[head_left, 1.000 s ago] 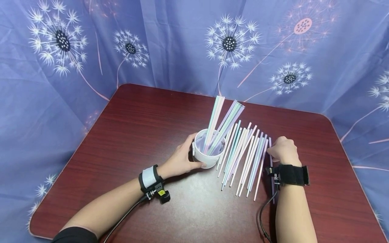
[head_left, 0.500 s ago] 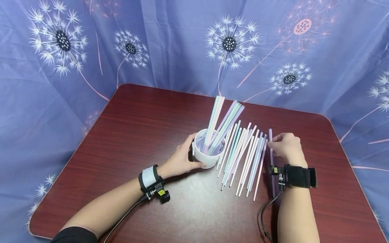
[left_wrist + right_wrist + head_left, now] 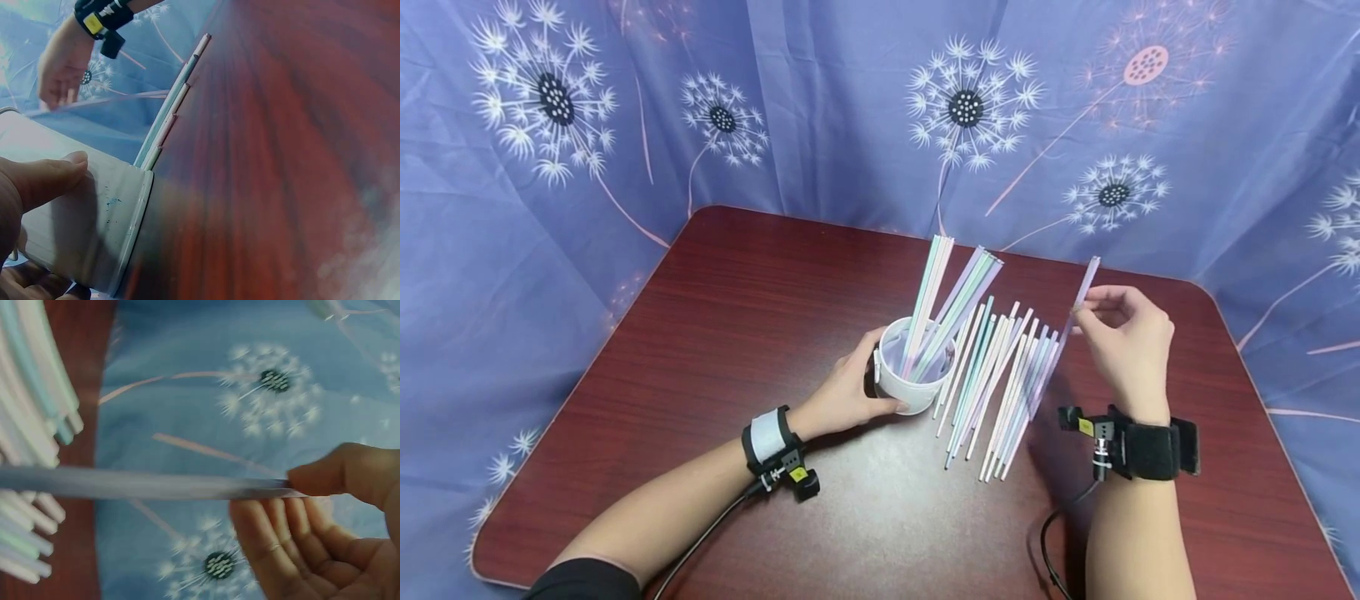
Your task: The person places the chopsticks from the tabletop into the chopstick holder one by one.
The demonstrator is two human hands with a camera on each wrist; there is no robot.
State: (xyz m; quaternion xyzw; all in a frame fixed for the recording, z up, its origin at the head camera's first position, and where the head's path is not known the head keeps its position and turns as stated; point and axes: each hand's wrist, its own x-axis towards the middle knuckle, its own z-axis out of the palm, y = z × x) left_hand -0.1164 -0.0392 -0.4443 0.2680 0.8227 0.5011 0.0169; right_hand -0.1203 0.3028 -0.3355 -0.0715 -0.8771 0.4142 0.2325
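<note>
My left hand [image 3: 850,387] grips a white cup [image 3: 904,393] from its left side, thumb along the near wall. Pastel straws [image 3: 931,287] stand in the cup, leaning in two bunches. My right hand [image 3: 1131,333] pinches a purple straw [image 3: 1087,283] between thumb and fingertips near its upper part. That straw slants, its lower end over the right edge of the loose straws [image 3: 992,375] on the table. In the right wrist view the pinched straw [image 3: 156,484] runs left from the thumb. The left wrist view shows the cup [image 3: 94,206] under my left thumb.
Loose straws lie in a row just right of the cup, some crossing others. The dark red table [image 3: 760,308] has rounded corners and meets a blue dandelion-print cloth [image 3: 850,108] at its back. A cable [image 3: 1051,550] trails from my right wrist camera [image 3: 1086,425].
My right hand has picked up the purple straw from the table, raising it and moving it back, now tilted. Nearby straws have shifted slightly left. The left hand and cup stay still.
</note>
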